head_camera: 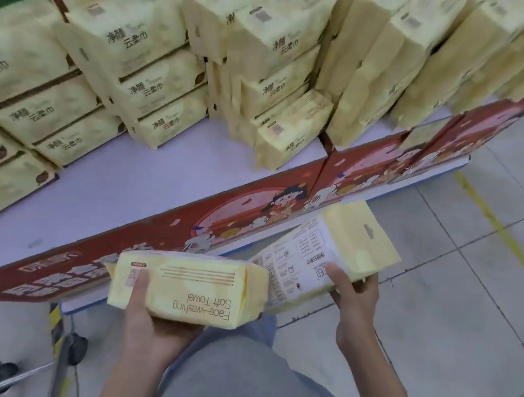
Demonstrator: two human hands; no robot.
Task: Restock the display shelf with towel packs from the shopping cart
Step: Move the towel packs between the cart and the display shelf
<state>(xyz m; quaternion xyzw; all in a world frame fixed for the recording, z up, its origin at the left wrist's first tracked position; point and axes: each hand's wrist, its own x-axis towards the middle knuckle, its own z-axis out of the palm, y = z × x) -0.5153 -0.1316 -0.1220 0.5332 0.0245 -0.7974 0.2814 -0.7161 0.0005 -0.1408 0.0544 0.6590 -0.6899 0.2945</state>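
Mid-carry: my left grip (153, 327) clasps a pale-yellow plastic towel pack (188, 288), my right grip (357, 299) a second pack (358, 241); next, probably, both need setting on the white display shelf (142, 182).

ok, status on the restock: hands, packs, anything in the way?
Left hand grips one towel pack; right hand grips a second pack. Both short of the shelf, not yet placed. Bare patch ahead, nothing blocking.

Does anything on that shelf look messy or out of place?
Yes. The upright packs at the right end of the shelf lean sideways rather than standing straight, and one small pack in front sits askew against its stack. The flat stacks on the left look tidy.
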